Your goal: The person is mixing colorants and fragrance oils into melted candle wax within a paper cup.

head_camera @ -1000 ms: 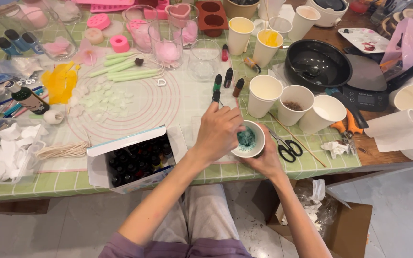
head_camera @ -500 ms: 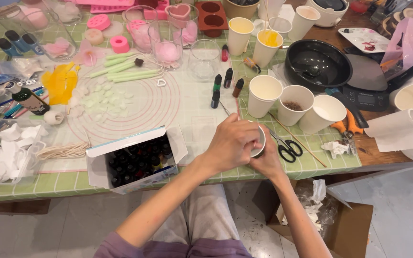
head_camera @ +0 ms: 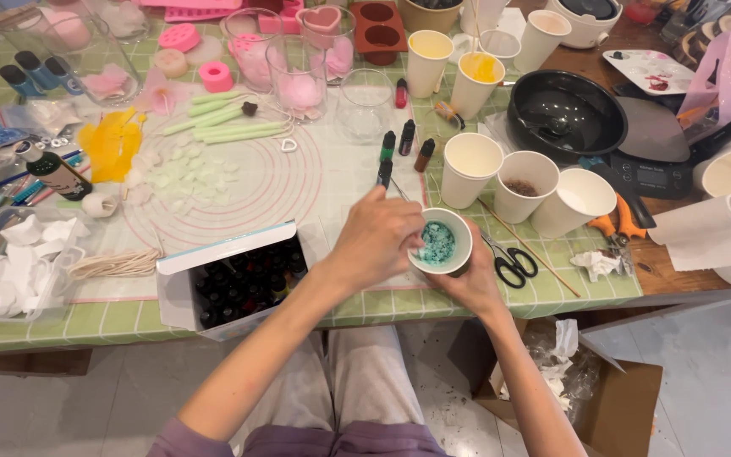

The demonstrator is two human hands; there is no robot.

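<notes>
cup (head_camera: 440, 243): small white paper one with teal flaky stuff inside, sitting at the near edge of the table (head_camera: 382, 306), roughly 6 o'clock from the row of bigger cups

right hand (head_camera: 464, 279): wrapped round the cup from below and the 5 o'clock side, fingers closed on it, holding it steady

left hand (head_camera: 374, 245): at the cup's 9 o'clock, fingers pinched together on a thin stick (head_camera: 398, 189) that pokes up toward 12 and dips over the rim. The tip is hidden by the hand, so can't say how deep it goes

box (head_camera: 228, 278): open white carton full of little dark bottles, at 9 o'clock from the cup, just beside the left forearm

dropper bottles (head_camera: 403, 142): three small dark ones lying at 12 o'clock from the cup

white cups (head_camera: 524, 181): three in a row at about 1 o'clock, the middle one has brown bits in it

scissors (head_camera: 511, 260): black handles, right next to the cup at 3 o'clock

mat (head_camera: 239, 182): round-marked silicone sheet at 10 o'clock, pale wax pieces and green sticks on it

pan (head_camera: 565, 113): black, at 1 o'clock, well apart from the hands
</notes>
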